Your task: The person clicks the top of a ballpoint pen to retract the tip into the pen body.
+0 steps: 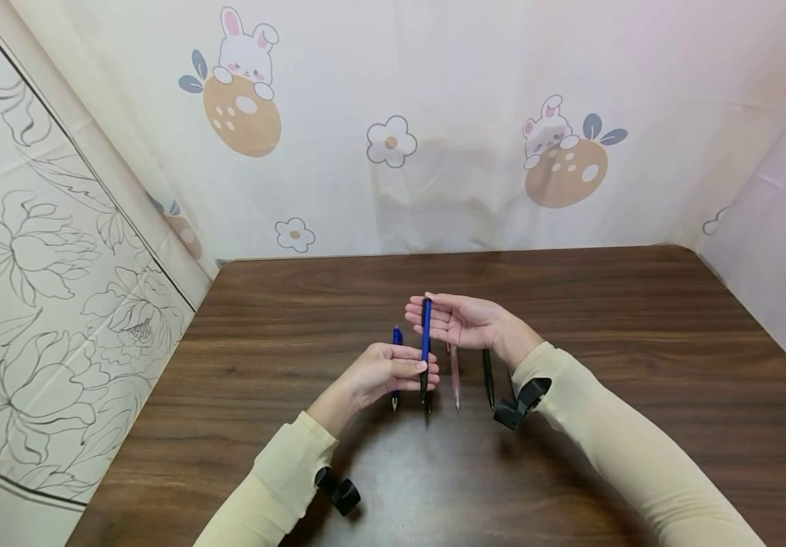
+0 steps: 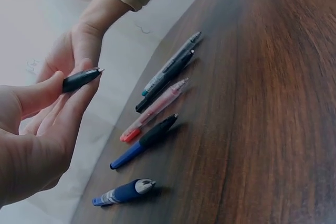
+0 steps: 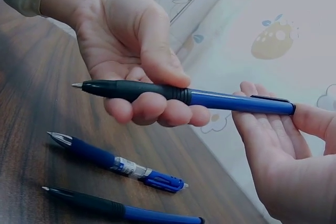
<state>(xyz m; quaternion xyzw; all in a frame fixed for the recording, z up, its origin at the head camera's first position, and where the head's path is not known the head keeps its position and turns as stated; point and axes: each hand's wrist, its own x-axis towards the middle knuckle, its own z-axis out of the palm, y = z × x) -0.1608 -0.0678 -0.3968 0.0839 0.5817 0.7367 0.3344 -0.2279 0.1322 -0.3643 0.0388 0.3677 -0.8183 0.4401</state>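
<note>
A blue ballpoint pen [image 1: 426,330] with a black grip is held above the table, its metal tip out and towards me. My left hand [image 1: 386,372] pinches the black grip [image 3: 142,90] between thumb and fingers. At the pen's far end, my right hand [image 1: 468,320] has its fingers straight behind the blue barrel, and its thumb touches the end [image 3: 292,109]. Below the hands, a thicker blue pen [image 3: 126,165] and a second blue pen with a black grip [image 2: 144,142] lie on the table.
Further right in the row lie a clear red pen [image 2: 155,109], a black pen [image 2: 165,81] and a clear pen with a teal end [image 2: 172,64]. They rest on a dark wooden table [image 1: 263,319]. A patterned curtain [image 1: 338,91] hangs behind it.
</note>
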